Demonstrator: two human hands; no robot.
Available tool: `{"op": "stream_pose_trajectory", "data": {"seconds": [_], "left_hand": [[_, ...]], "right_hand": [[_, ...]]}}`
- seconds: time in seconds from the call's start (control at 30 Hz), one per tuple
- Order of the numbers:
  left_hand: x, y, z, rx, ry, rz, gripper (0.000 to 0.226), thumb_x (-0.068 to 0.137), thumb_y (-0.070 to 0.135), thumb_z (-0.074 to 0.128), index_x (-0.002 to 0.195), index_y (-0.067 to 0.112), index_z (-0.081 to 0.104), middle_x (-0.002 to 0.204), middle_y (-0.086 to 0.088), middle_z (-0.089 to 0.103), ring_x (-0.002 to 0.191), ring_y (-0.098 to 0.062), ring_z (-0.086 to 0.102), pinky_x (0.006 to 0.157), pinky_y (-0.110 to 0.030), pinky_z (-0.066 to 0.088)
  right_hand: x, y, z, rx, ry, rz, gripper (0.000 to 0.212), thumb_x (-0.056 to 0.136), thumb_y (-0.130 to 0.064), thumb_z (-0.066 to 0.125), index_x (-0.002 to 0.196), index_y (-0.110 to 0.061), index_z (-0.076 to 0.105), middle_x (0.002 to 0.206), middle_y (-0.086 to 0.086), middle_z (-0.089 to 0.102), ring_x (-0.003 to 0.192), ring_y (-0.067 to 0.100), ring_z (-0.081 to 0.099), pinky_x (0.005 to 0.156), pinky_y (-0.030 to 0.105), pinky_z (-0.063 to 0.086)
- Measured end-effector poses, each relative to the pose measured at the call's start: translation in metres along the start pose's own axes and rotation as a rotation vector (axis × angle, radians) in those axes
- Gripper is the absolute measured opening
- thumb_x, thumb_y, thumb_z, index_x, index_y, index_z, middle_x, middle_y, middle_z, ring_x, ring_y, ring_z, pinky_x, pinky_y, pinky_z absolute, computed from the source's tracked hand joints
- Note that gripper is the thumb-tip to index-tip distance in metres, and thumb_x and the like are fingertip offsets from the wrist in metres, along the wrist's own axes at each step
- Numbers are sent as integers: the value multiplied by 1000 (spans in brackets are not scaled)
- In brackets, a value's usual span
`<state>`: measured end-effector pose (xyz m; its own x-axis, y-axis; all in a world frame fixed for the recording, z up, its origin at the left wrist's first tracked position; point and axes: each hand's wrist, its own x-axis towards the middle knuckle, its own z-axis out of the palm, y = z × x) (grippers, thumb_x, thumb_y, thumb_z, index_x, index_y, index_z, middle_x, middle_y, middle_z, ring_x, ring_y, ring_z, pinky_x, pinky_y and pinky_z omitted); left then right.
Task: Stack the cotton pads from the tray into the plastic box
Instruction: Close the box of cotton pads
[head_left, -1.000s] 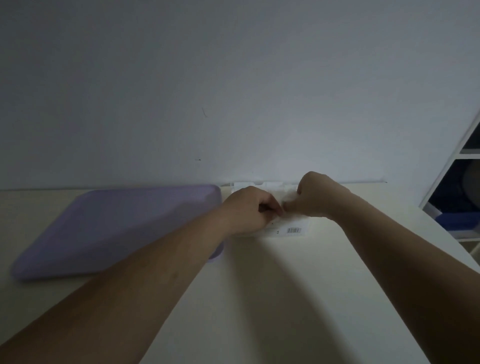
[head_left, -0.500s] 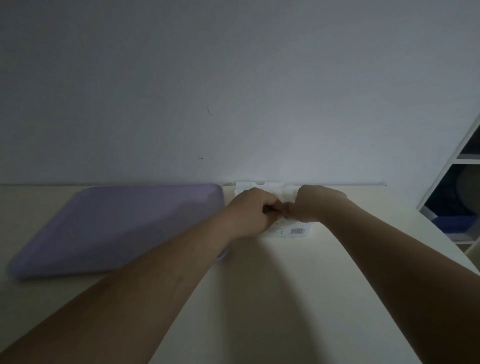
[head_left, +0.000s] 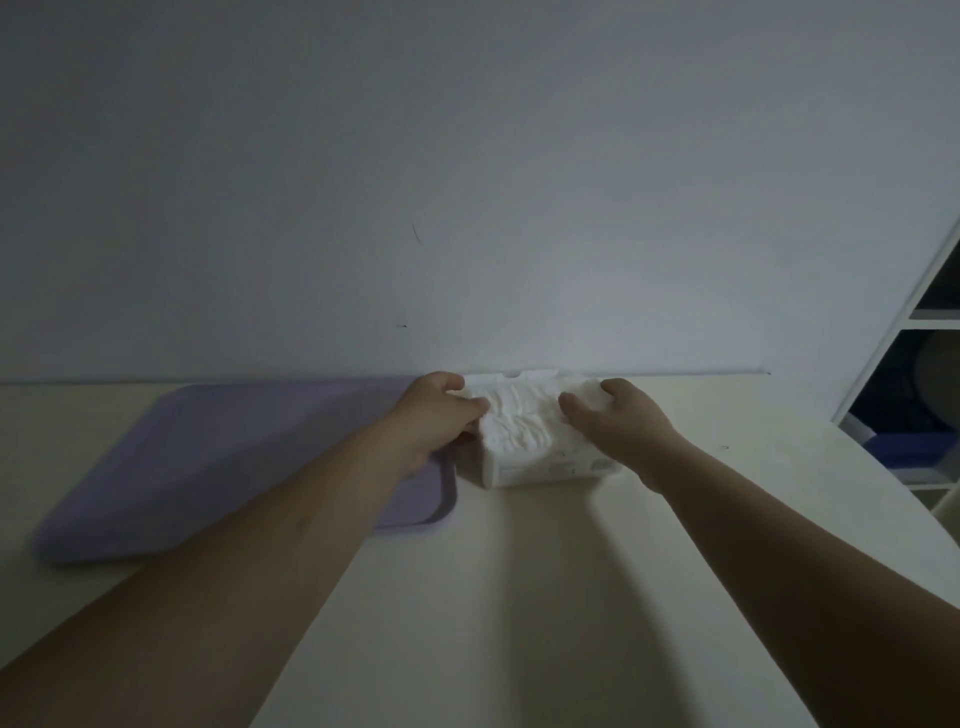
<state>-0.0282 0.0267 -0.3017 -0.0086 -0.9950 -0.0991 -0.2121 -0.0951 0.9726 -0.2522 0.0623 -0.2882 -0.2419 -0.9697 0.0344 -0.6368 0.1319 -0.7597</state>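
A clear plastic box (head_left: 550, 467) stands on the cream table against the wall, its lid (head_left: 511, 375) flipped up behind it. It is filled with white cotton pads (head_left: 519, 423) that bulge above its rim. My left hand (head_left: 439, 415) curls round the box's left end, thumb on the pads. My right hand (head_left: 615, 421) cups the box's right end, fingers bent over the pads' top right corner. A lilac tray (head_left: 208, 467) lies flat to the left of the box, partly under my left forearm; I see no pads on its visible surface.
A pale wall (head_left: 467, 208) rises straight behind the table (head_left: 493, 597). A white shelf unit (head_left: 914, 395) with a blue bin stands at the far right, past the table's curved right edge.
Both hands were pinched together over the middle of the box. They have moved apart to its two ends, uncovering the heap of pads.
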Motion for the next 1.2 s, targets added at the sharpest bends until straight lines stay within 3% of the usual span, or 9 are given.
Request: {"op": "stream_pose_trajectory", "data": {"seconds": [0.33, 0.43, 0.5, 0.6, 0.77, 0.87, 0.93, 1.03, 1.2], "left_hand": [[-13, -19, -5, -172, -71, 8, 36, 82, 13, 81, 116, 7, 70, 108, -15, 77, 97, -30, 73, 75, -30, 49], [-20, -13, -2, -86, 77, 170, 31, 84, -3, 76, 109, 13, 65, 101, -9, 76, 84, -17, 70, 74, -25, 58], [-27, -6, -2, -6, 115, 237, 30, 83, -7, 73, 96, 20, 68, 93, -2, 75, 82, -17, 69, 84, -37, 59], [-42, 1, -4, 34, 56, 261, 40, 80, -15, 64, 90, 23, 74, 92, 2, 77, 81, -12, 71, 85, -39, 61], [-71, 5, -13, 71, -19, 253, 24, 80, 11, 71, 78, 33, 82, 126, 12, 63, 123, -8, 60, 113, -28, 41], [-89, -2, -12, 281, -78, 309, 17, 87, 23, 78, 104, 26, 79, 126, 17, 57, 123, 1, 52, 101, -6, 35], [-91, -12, -10, 473, -72, 380, 39, 87, 27, 79, 124, 33, 70, 149, 8, 49, 136, -2, 47, 110, -16, 40], [-87, -18, -13, 580, -85, 410, 54, 88, 19, 76, 136, 38, 62, 163, -3, 36, 147, -9, 39, 116, -35, 41], [-74, -20, -12, 704, -54, 452, 60, 91, 15, 74, 144, 37, 55, 166, -1, 30, 147, -12, 39, 112, -11, 19]], "right_hand": [[-12, 16, 3, 222, 92, 21, 67, 86, -48, 61, 144, -15, 50, 117, -5, 64, 112, 21, 62, 101, 39, 49], [-16, 15, 1, 504, 125, 72, 45, 89, -48, 53, 112, -11, 62, 99, 10, 62, 92, 23, 59, 79, 38, 48], [-17, 14, -1, 688, 100, 165, 59, 97, -46, 46, 125, 6, 55, 123, 31, 57, 110, 43, 62, 96, 54, 50], [-24, 17, -2, 881, 17, 221, 63, 102, -56, 39, 143, -10, 52, 137, 15, 59, 124, 31, 59, 113, 47, 41], [-32, 23, 7, 1001, 15, 225, 55, 98, -66, 44, 122, -20, 62, 123, 4, 68, 114, 22, 65, 105, 40, 49], [-36, 26, 18, 874, -21, 154, 34, 92, -44, 57, 95, -14, 70, 98, 3, 73, 99, 27, 69, 91, 40, 52], [-40, 26, 23, 767, 16, 67, 24, 89, -30, 55, 91, -10, 68, 90, 6, 70, 89, 26, 63, 82, 38, 49], [-46, 25, 21, 712, 29, -2, 25, 89, -32, 56, 98, -16, 73, 99, 9, 75, 92, 27, 67, 84, 40, 53], [-40, 27, 25, 569, 63, -25, 34, 91, -45, 55, 110, -23, 73, 110, -1, 75, 105, 19, 70, 95, 40, 56]]}}
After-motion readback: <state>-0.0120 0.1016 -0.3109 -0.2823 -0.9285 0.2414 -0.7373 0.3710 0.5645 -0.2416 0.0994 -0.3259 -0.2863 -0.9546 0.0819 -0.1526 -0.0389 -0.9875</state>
